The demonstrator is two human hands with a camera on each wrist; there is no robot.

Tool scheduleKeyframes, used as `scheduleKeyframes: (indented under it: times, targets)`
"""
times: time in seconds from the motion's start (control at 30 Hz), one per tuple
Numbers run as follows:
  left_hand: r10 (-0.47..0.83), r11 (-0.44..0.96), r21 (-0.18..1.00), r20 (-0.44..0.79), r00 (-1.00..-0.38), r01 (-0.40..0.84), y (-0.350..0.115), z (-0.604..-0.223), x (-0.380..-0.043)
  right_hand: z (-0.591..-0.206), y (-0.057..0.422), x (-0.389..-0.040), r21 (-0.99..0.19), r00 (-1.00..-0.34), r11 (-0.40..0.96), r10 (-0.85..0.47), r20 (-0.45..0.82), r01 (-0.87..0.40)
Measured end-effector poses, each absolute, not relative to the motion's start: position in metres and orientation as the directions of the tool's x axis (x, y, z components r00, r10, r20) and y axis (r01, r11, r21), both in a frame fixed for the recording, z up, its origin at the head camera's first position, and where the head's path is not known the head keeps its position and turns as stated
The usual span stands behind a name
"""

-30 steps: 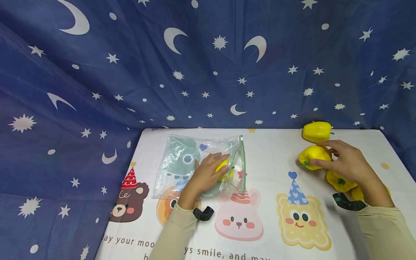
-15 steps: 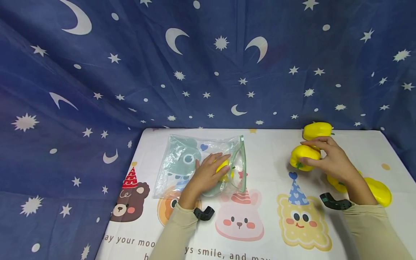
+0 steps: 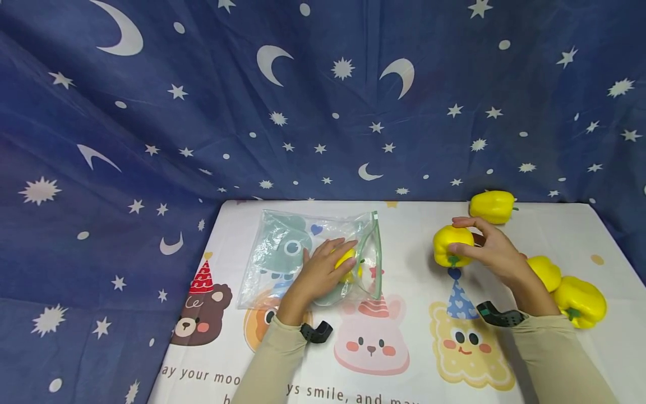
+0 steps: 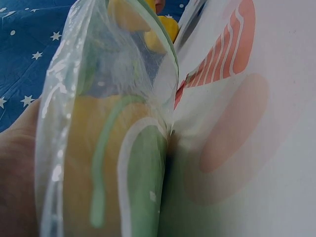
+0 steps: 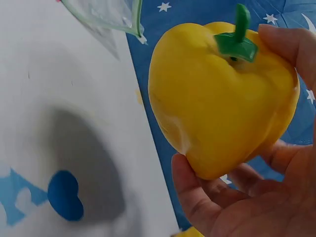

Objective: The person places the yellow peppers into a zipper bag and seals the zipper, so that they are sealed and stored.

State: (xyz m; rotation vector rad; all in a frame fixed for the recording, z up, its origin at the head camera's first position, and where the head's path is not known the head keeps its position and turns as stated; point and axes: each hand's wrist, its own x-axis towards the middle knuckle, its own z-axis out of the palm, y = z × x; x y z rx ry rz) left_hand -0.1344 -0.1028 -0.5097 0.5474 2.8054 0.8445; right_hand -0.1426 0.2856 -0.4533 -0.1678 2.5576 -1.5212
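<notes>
My right hand (image 3: 494,252) holds a yellow bell pepper (image 3: 453,246) with a green stem, off the table. In the right wrist view, the fingers and thumb curl round that pepper (image 5: 222,98), stem up. My left hand (image 3: 320,272) rests on a clear plastic zip bag (image 3: 277,241) with a green edge, its fingers spread over another yellow pepper (image 3: 345,264) seen through the plastic. The bag's mouth, edged by the green strip (image 3: 377,252), gapes toward the right. In the left wrist view, the bag's film (image 4: 113,69) covers much of that hand.
At the back right lies a yellow pepper (image 3: 492,206). Two more, one pepper (image 3: 545,273) and its neighbour pepper (image 3: 580,301), lie beyond my right forearm. A cartoon-printed cloth (image 3: 419,359) covers the table. Behind hangs a blue star-patterned curtain (image 3: 313,101).
My right hand has carried the pepper leftward toward the bag, uncovering the two peppers by its forearm. My left hand and the bag have stayed put.
</notes>
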Motion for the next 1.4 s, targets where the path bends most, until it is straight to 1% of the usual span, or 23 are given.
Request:
scheduleKeyframes:
  times: [0.13, 0.23, 0.3, 0.47, 0.57, 0.63, 0.8, 0.87, 1.27, 1.4]
  targets:
    - [0.389, 0.773, 0.560, -0.046, -0.920, 0.299, -0.103, -0.510, -0.134, -0.457, 0.282, -0.144, -0.893, -0.976, 0.450, -0.205, -0.076, -0.025]
    - [0.390, 0.773, 0.560, -0.046, -0.920, 0.300, -0.102, -0.510, -0.134, -0.460, 0.278, -0.145, -0.920, -0.970, 0.391, -0.214, -0.112, 0.020]
    - [0.389, 0.772, 0.560, -0.044, -0.920, 0.300, -0.102, -0.510, -0.134, -0.463, 0.276, -0.145, -0.944, -0.964, 0.323, -0.224, -0.141, 0.063]
    - [0.388, 0.772, 0.561, -0.042, -0.921, 0.299, -0.103, -0.510, -0.134, -0.470, 0.270, -0.144, -0.986, -0.946, 0.061, -0.281, -0.163, 0.152]
    - [0.387, 0.774, 0.559, -0.044, -0.921, 0.298, -0.103, -0.509, -0.134, -0.475, 0.266, -0.145, -0.986, -0.941, -0.023, -0.303, -0.152, 0.167]
    - [0.385, 0.776, 0.557, -0.046, -0.922, 0.297, -0.103, -0.509, -0.135, -0.476, 0.263, -0.146, -0.986, -0.939, -0.020, -0.309, -0.151, 0.165]
    - [0.383, 0.780, 0.553, -0.052, -0.922, 0.292, -0.104, -0.509, -0.135, -0.482, 0.256, -0.148, -0.983, -0.927, 0.080, -0.326, -0.183, 0.165]
    - [0.382, 0.779, 0.555, -0.052, -0.923, 0.292, -0.104, -0.510, -0.135, -0.485, 0.253, -0.149, -0.981, -0.919, 0.095, -0.345, -0.193, 0.171]
    - [0.384, 0.777, 0.554, -0.039, -0.923, 0.300, -0.103, -0.510, -0.134, -0.502, 0.232, -0.153, -0.968, -0.895, -0.039, -0.390, -0.214, 0.248]
    - [0.385, 0.778, 0.552, -0.045, -0.922, 0.298, -0.103, -0.509, -0.135, -0.505, 0.226, -0.154, -0.967, -0.890, -0.052, -0.406, -0.208, 0.250]
